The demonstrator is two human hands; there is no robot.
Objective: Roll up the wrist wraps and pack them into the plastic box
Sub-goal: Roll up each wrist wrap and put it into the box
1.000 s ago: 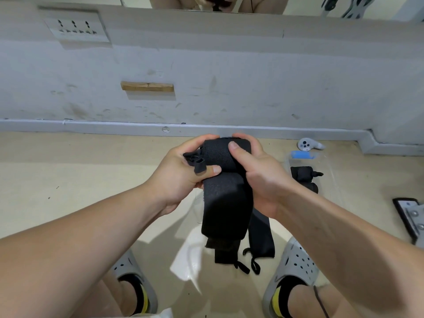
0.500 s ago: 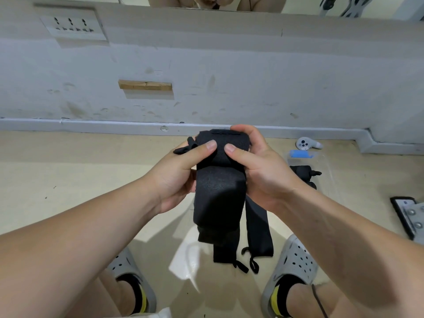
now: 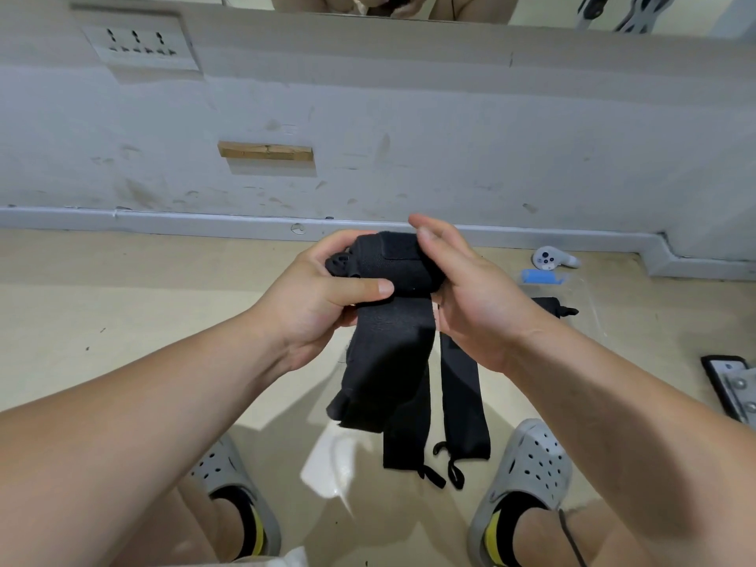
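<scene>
A black wrist wrap (image 3: 388, 354) hangs in front of me, its top end wound into a roll between both hands. My left hand (image 3: 323, 296) grips the roll, thumb laid across its front. My right hand (image 3: 470, 288) holds the roll's right side with the fingers curved over the top. The loose tail dangles down. Two more black wraps (image 3: 462, 403) lie flat on the floor below, thumb loops toward me. A clear plastic box (image 3: 572, 296) sits on the floor to the right, with a rolled black wrap (image 3: 552, 306) inside it.
A white controller (image 3: 550, 257) and a blue object (image 3: 540, 276) lie near the wall beyond the box. A dark-edged metal plate (image 3: 732, 386) sits at the far right. My feet in grey clogs (image 3: 527, 476) flank the wraps. A white scrap (image 3: 331, 464) lies on the floor.
The roll has grown and turned away from me as both hands wound it. My right thumb came off the front of the roll, and the hanging tail got shorter.
</scene>
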